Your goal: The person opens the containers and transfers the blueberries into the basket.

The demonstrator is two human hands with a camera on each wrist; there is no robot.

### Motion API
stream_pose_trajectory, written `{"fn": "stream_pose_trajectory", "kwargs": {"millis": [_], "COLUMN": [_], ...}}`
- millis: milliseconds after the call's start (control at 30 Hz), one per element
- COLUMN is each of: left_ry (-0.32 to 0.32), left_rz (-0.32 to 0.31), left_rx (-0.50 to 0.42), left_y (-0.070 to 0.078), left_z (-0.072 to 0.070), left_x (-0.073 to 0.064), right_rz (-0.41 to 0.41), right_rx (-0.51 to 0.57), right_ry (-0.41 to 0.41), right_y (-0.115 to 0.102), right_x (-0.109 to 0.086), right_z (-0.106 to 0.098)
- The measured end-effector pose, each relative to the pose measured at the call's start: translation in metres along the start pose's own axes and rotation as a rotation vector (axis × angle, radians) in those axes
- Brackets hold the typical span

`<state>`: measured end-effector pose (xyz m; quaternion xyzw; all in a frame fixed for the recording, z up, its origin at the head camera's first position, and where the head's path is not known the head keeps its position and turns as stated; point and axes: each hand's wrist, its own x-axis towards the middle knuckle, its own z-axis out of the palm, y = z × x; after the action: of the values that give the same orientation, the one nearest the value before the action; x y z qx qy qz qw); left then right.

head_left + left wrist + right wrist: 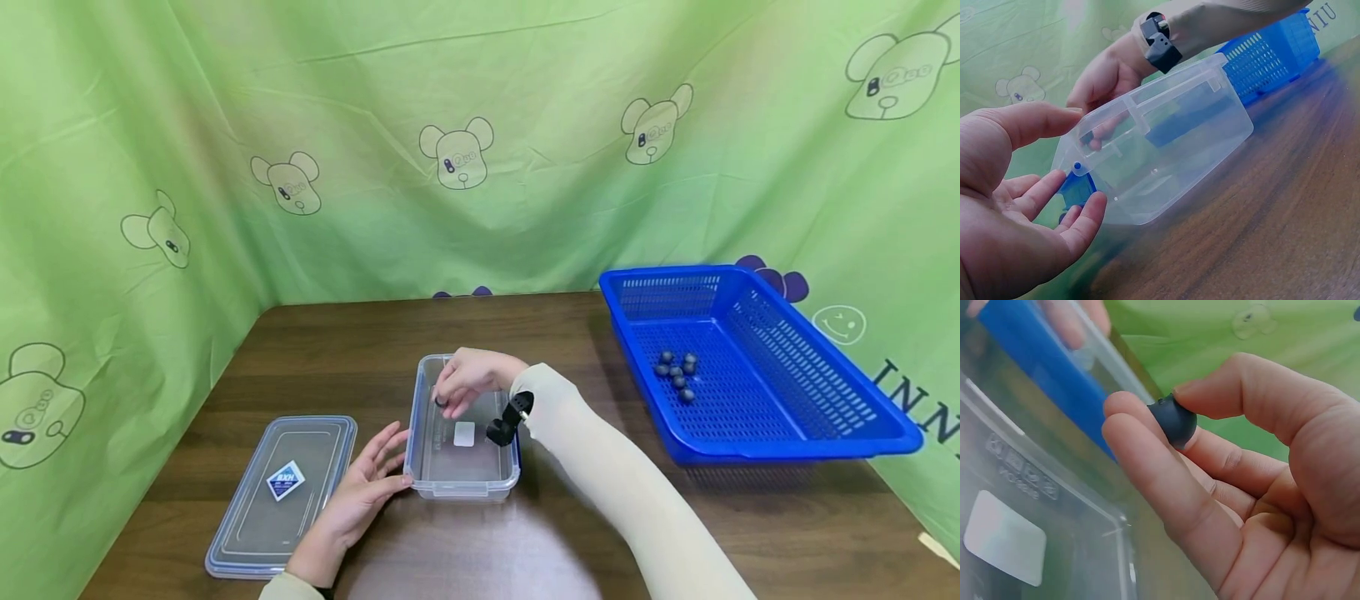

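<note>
Inside the far left part of a clear plastic container [465, 487], my right hand [472, 383] pinches a blueberry [1177, 422] between thumb and fingertips. The berry is dark, round and small, with little points at its crown. My left hand [367, 483] rests against the container's left side. Its thumb [1047, 122] touches near the rim, and its fingers [1088, 228] lie fairly straight along the outer wall by a blue clip. A white label [464, 434] shows on the container's bottom.
Left of the container lies its clear lid [255, 525] with a blue edge and a sticker [286, 481]. A blue plastic basket [780, 417] stands on the right, with several blueberries [677, 375] inside. Behind the wooden table [360, 333] hangs a green curtain [375, 92].
</note>
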<state>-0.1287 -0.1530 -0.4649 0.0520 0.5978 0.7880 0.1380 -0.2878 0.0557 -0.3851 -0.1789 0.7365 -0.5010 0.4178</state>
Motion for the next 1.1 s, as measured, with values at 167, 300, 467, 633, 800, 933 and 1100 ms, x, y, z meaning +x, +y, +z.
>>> {"fn": "stream_pose_trajectory", "kwargs": {"millis": [167, 300, 467, 633, 800, 933, 1100], "left_ry": [0.005, 0.003, 0.012, 0.014, 0.01, 0.012, 0.009], "left_rz": [-0.007, -0.009, -0.006, -0.002, -0.006, -0.008, -0.008], "left_rx": [-0.003, -0.003, -0.012, -0.011, -0.004, -0.003, -0.005], "left_y": [-0.001, -0.001, -0.001, -0.001, -0.001, -0.001, -0.001], "left_z": [0.0, 0.0, 0.0, 0.0, -0.001, -0.001, 0.0], "left_x": [0.0, 0.001, 0.0, 0.0, 0.001, 0.001, 0.001], "right_rz": [-0.031, -0.03, -0.025, -0.037, -0.066, -0.078, -0.094], "right_rx": [0.007, 0.002, 0.006, 0.025, 0.028, 0.03, 0.028], "right_ry": [-0.004, 0.008, 0.029, 0.057, 0.096, 0.128, 0.178], "right_y": [-0.002, -0.004, -0.007, -0.009, -0.008, -0.002, 0.011], "right_x": [-0.007, -0.015, -0.027, -0.043, -0.064, -0.084, -0.113], "right_z": [-0.012, -0.023, -0.036, -0.053, -0.077, -0.099, -0.127]}}
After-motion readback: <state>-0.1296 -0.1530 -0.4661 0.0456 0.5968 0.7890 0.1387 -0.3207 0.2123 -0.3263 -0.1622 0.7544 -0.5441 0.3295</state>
